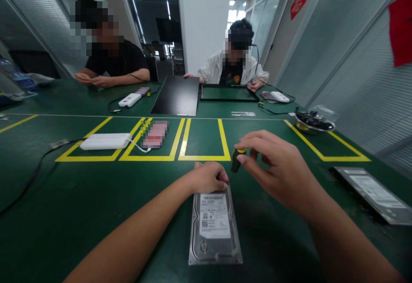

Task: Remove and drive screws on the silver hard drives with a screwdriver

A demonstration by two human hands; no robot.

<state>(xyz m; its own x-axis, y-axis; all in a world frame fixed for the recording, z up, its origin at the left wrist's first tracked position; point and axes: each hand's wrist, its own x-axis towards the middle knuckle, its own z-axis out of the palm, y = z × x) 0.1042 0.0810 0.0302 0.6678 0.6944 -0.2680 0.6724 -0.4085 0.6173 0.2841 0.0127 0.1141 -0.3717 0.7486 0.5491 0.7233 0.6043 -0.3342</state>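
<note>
A silver hard drive (215, 227) with a white label lies flat on the green table, its long side pointing away from me. My left hand (210, 177) covers its far end, fingers curled over the edge there. Between the thumb and fingertips of my right hand (273, 158) is a small screwdriver (237, 161) with a dark green handle and a yellow end. The screwdriver leans, its tip down at the drive's far right corner. Exactly what the tip touches is too small to tell.
To the right lies a second hard drive (375, 193). Beyond it stands a metal bowl (313, 127) of dark parts. A white power bank (106, 141) and a phone (156, 134) lie left, near yellow tape outlines. Across the table, a person holds a black panel (177, 95) and a frame (230, 98).
</note>
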